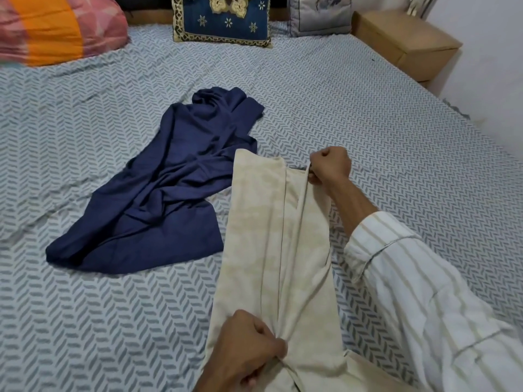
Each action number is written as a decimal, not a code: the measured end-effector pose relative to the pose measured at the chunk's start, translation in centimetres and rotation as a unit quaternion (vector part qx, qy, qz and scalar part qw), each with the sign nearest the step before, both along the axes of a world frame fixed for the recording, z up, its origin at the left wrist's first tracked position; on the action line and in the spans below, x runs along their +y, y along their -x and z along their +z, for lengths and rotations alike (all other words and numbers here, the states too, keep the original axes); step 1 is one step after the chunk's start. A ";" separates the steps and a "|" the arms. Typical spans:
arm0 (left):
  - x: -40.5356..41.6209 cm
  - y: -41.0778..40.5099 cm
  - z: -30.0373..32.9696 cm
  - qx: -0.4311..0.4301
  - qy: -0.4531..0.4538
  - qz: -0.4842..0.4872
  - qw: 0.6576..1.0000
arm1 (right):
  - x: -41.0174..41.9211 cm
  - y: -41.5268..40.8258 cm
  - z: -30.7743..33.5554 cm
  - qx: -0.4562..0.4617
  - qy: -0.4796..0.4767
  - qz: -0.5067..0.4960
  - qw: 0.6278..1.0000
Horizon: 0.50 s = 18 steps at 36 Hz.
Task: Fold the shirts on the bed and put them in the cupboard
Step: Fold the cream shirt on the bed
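Colours and patterns on the bed, head view.

Cream shirt (pixel 271 250) showed a faint paler mottling; navy shirt (pixel 169 179) was plain dark blue. Bedsheet (pixel 382 123) was white with a grey-blue herringbone of short slanted dashes. Pillow (pixel 56 26) at far left carried pink checks and a broad orange band. Middle cushion (pixel 223 18) was deep blue with cream flowers and a gold-and-black border; the next cushion (pixel 319 15) was grey with a darker floral print. Sleeve (pixel 424 292) was white with beige stripes. Bedside cabinet (pixel 407 49) was tan.
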<state>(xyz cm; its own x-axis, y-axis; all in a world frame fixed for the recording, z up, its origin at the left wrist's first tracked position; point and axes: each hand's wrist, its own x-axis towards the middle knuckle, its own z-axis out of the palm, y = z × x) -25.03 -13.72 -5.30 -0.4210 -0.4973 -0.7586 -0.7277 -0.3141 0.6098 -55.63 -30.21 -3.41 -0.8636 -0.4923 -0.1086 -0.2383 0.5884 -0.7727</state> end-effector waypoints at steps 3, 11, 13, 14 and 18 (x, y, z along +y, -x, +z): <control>0.0 0.0 -0.2 0.001 0.001 -0.009 1.000 | -1.1 -1.4 0.4 -0.027 0.038 0.035 0.998; 0.1 0.0 -0.5 0.001 0.013 -0.014 1.000 | -3.3 -4.4 -1.7 0.033 -0.023 0.090 0.995; 0.2 0.0 -0.7 0.006 0.018 -0.017 1.000 | -3.5 -4.4 -2.1 0.043 -0.032 0.092 0.994; 0.2 0.0 -0.8 0.008 0.017 -0.018 1.000 | -3.6 -4.4 -2.2 0.048 -0.043 0.100 0.993; 0.3 0.0 -1.5 0.012 0.027 -0.010 1.000 | -3.3 -3.4 -2.8 -0.008 -0.034 0.164 0.986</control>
